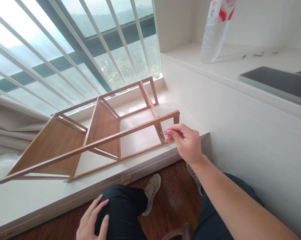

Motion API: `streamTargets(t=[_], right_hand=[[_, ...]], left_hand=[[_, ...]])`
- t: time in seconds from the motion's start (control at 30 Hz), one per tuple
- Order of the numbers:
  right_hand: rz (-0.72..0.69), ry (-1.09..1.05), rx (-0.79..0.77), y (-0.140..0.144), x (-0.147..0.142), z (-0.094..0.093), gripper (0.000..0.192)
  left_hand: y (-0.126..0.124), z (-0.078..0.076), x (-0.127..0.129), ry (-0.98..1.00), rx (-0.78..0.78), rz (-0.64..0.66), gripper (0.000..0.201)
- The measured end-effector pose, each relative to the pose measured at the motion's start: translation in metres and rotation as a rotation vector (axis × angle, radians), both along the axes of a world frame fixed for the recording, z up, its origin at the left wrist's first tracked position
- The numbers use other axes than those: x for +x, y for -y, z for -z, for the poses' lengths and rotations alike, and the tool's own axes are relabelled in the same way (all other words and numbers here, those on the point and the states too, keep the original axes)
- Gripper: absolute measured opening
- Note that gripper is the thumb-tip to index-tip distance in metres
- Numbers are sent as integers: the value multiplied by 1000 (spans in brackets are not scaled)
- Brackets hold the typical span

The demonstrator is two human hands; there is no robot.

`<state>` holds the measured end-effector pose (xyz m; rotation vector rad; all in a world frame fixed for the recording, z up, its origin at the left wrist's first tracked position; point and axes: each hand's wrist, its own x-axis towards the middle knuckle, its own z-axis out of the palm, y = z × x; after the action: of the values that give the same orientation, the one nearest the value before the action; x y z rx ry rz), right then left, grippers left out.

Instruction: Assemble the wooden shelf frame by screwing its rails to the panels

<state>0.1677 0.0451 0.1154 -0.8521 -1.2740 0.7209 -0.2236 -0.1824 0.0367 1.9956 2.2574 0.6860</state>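
Note:
A wooden shelf frame (130, 132) lies on its side along the white window ledge, with two brown shelf panels (102, 128) set between its rails. At its right end, my right hand (187, 141) pinches a thin metal rod (163, 132) between thumb and fingers. The rod points left, in front of a crosspiece near the frame's end; whether its tip touches the wood I cannot tell. Whether it is a key or a screw does not show. My left hand (94, 220) rests on my left knee with its fingers spread, holding nothing.
A clear plastic bottle (213, 41) stands on the white counter (185, 53) at upper right. Nearby lie several tiny pieces (258, 53) and a dark flat device (278, 83). A grey curtain (12, 123) hangs at left, beside the barred window (90, 43).

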Motion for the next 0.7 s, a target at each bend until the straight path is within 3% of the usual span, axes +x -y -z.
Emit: streamTargets(t=[0.23, 0.7], right_hand=[[95, -1, 156, 2, 0, 2, 9], [-4, 174, 234, -2, 3, 0, 14]], left_hand=[[-1, -3, 3, 16, 2, -10, 35], [1, -1, -1, 12, -10, -4, 35]])
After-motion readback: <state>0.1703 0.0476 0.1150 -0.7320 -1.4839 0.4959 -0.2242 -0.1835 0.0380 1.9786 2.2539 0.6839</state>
